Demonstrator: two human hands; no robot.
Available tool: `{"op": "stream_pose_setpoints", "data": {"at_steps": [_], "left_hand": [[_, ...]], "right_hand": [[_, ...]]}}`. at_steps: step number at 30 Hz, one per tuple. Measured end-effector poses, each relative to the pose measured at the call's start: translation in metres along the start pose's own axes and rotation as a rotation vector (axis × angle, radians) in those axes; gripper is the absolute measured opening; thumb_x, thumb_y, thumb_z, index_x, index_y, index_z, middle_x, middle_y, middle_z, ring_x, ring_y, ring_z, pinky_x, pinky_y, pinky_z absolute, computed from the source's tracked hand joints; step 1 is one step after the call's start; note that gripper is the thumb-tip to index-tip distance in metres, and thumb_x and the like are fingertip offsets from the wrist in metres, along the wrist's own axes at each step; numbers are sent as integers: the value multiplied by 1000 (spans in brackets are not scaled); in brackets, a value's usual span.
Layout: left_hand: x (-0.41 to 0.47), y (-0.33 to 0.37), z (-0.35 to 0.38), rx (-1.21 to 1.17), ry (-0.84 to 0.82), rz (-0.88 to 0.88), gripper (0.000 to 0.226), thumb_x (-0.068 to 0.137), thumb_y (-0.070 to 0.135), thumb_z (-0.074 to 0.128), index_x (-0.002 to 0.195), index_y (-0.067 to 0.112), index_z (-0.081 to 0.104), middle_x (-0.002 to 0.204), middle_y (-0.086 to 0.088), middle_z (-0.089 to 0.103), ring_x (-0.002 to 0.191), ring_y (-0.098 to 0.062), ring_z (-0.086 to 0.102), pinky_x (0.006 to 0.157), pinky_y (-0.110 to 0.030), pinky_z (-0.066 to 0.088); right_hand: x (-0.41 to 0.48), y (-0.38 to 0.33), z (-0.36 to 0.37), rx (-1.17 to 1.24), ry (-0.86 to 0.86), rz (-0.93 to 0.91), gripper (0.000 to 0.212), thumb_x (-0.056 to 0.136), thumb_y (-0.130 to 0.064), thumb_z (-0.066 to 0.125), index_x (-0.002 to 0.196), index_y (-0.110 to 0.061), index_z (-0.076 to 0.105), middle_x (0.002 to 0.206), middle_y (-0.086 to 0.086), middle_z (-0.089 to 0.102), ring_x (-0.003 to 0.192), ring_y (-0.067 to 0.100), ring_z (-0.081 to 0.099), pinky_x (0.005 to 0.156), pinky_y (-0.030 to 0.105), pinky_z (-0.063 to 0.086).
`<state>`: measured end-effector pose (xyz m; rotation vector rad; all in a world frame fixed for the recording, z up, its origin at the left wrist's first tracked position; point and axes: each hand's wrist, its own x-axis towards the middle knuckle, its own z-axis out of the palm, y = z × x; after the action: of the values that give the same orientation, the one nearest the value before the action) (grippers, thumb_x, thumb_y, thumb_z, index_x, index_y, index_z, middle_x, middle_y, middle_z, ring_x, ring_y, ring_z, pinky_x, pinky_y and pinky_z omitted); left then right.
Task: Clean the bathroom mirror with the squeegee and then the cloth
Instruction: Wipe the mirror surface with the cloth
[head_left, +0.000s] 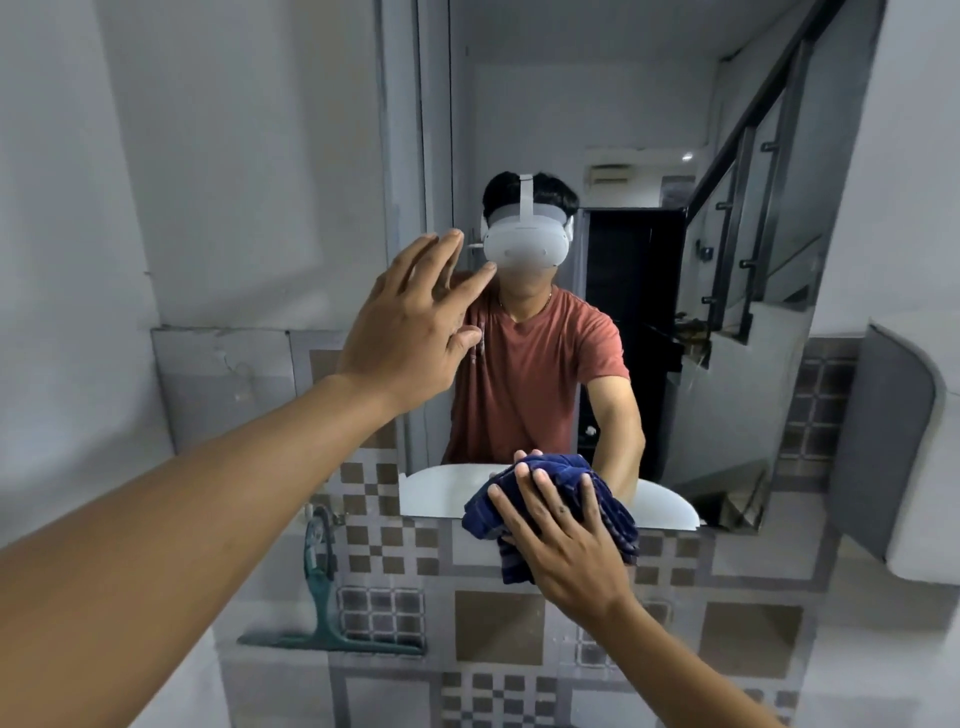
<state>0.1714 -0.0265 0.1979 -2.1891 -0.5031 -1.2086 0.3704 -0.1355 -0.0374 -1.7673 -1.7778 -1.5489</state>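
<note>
Head view: right hand (566, 545) is spread flat over the bunched dark-blue striped cloth (602, 499), pressing it onto the bottom edge of the frameless rectangular wall mirror (571, 130). The cloth lies under the palm and fingers, pinned rather than clenched, with its folds spilling past the fingertips (537, 475) and below the glass onto the checkered tile.

Left hand (410, 332) is loose and empty, fingers splayed at the mirror's left edge; whether they touch the glass I cannot tell.

The teal plastic squeegee (324, 618) rests against the tile at lower left, well apart from both hands.

Risks: the left fingers could smear glass; a flat-palm hold may let the cloth slip off the lower edge.
</note>
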Motion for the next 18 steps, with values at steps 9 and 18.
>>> {"op": "stream_pose_setpoints", "data": {"at_steps": [9, 18], "left_hand": [[2, -8, -2, 70, -24, 65, 68, 87, 41, 68, 148, 21, 47, 156, -19, 38, 141, -38, 36, 110, -50, 39], [2, -7, -4, 32, -42, 55, 68, 86, 40, 68, 148, 22, 47, 156, -18, 37, 141, -37, 35, 111, -50, 38]], "right_hand": [[57, -50, -5, 93, -16, -69, 74, 98, -36, 54, 160, -19, 19, 167, 10, 16, 156, 27, 9, 122, 59, 2], [83, -85, -6, 235, -33, -283, 53, 101, -34, 44, 150, -15, 43, 158, 10, 41, 152, 26, 26, 123, 53, 7]]}}
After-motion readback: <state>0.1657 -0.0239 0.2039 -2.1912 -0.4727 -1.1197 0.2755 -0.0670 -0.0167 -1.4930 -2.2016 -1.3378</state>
